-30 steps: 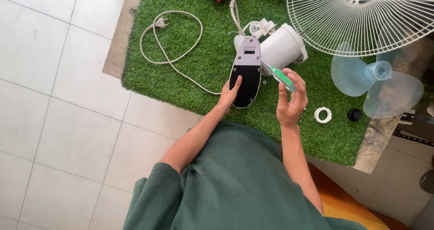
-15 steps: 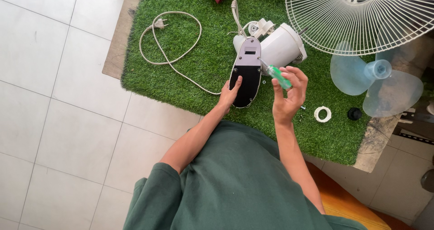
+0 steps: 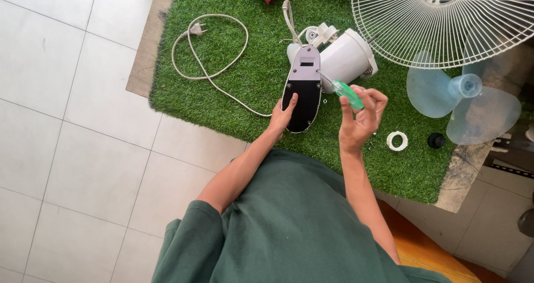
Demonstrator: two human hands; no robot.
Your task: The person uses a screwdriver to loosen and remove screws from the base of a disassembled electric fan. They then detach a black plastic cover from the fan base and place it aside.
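A fan body lies on its side on a green artificial-grass mat (image 3: 233, 88). Its oval black-and-grey base plate (image 3: 303, 88) faces up and its white motor housing (image 3: 347, 60) points right. My left hand (image 3: 282, 115) presses against the lower left edge of the base plate. My right hand (image 3: 361, 119) grips a green-handled screwdriver (image 3: 346, 92), whose metal tip touches the right edge of the plate near its grey top.
A white power cord with plug (image 3: 208, 49) loops on the mat at left. A white wire fan guard (image 3: 445, 16) and a translucent blue fan blade (image 3: 464, 102) lie at right. A white ring (image 3: 397, 141) and a black cap (image 3: 436, 141) rest near the mat's edge.
My right hand with the screwdriver has shifted left, bringing the tip to the right edge of the base plate. My left hand stays on the plate.
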